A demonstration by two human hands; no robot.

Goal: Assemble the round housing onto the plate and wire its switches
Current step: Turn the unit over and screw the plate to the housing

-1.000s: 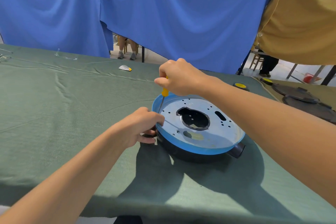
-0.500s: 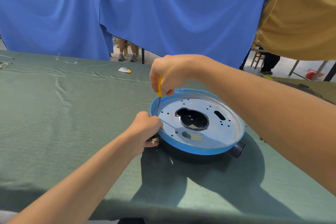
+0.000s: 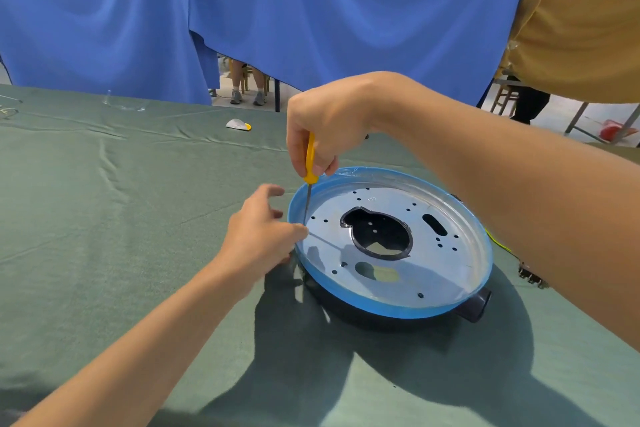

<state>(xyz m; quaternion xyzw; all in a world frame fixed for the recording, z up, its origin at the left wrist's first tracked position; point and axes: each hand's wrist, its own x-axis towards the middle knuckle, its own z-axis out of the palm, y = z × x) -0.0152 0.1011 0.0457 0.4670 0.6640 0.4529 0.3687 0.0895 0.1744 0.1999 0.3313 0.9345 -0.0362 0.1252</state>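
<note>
Right grip clenching a screwdriver upright, tip meeting the plate edge, left grip hovering at that tip, whether it's pinching anything, can't tell.

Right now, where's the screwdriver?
Head view, centre: the screwdriver stands near upright in the right hand, its tip at the left rim of the plate, right beside the left hand.

Blue curtains hang ahead of you, with a mustard cloth at your upper right. A green tablecloth covers your table. A small white-and-yellow piece lies near its far edge, and a clear plastic scrap farther left. Through the curtain gap you see someone's legs.
</note>
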